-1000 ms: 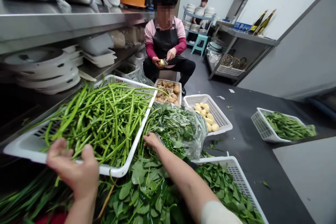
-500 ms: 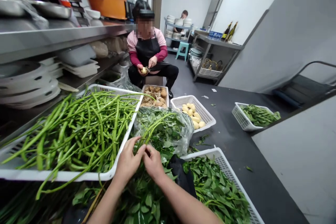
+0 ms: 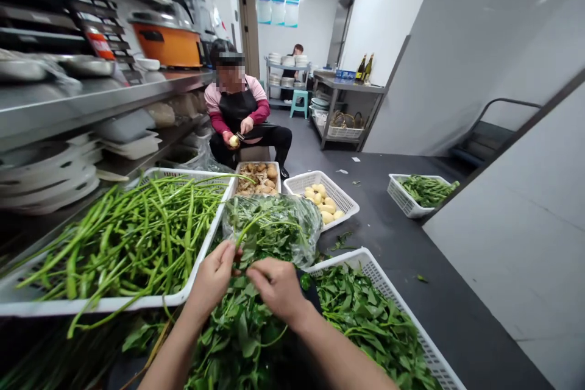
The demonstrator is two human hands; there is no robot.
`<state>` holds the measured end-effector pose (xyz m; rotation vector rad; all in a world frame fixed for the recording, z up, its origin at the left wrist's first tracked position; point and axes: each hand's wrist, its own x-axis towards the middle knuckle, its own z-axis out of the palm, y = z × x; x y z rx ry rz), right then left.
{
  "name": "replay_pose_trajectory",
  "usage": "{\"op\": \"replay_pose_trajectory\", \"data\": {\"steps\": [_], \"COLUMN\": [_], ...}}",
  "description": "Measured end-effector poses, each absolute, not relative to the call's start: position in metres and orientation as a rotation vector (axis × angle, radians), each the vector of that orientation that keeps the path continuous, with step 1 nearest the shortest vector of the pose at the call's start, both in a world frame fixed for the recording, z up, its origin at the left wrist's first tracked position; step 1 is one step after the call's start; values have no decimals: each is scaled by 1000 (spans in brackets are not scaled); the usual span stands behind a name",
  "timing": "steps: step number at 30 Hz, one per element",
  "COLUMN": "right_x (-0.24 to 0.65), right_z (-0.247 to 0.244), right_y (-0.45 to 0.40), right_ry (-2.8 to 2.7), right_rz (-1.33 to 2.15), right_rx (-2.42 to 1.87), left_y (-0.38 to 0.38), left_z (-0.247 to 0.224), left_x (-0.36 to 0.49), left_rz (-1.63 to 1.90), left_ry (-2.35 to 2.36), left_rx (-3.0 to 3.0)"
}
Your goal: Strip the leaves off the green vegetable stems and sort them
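Observation:
My left hand is closed on a green stem that points up and away over a plastic bag of greens. Just right of it, a small gap apart, my right hand has its fingers curled; whether they hold anything is hidden. Below both hands lies a heap of leafy greens. On the left stands a white basket full of long green stems. A second white basket, at the lower right, holds leafy greens.
Ahead, a seated person peels a potato behind a box of unpeeled potatoes. A basket of peeled potatoes sits to its right, and a basket of greens farther right. Steel shelves line the left; another person is far back.
My hands have moved apart, the right one rightward with its fingers now curled. Fewer stems show at my left hand. The view has shifted, with more of the wall above showing.

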<state>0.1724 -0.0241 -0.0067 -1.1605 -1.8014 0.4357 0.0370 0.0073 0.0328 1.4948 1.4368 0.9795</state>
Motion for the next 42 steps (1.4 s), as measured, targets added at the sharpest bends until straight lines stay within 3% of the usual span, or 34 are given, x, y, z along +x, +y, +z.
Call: {"op": "replay_pose_trajectory", "data": {"steps": [5,10,16,23,27,31,35,42], "right_x": [210,218,218,219,289,329,276,186], "right_z": [39,52,44,10,-22,-32,-15,-10], "right_y": [-20,-3,-6,-19,-33,-67,-80,-41], "right_ry": [-1770,-2154,-2284,-1064,-638,-1061,-1311,-1019], "right_rz": [-231,-460,-22,998,914,921,895,1022], "right_rx": [-1099,-1044,-1060,-1067,-1220,-1568,-1458,-1166], "left_y": [-16,-24,-24,-29,-30,-29,-29,-39], "left_z": [48,61,55,48,38,26,18,5], "left_x": [34,34,30,64,67,70,83,77], "left_rz": [971,870,912,966,980,942,1016,1132], "left_ry": [1494,1349,1261,1220,1268,1263,1198,1202], "left_rx": [1643,1640,1655,1554,1457,1375,1342,1329]}}
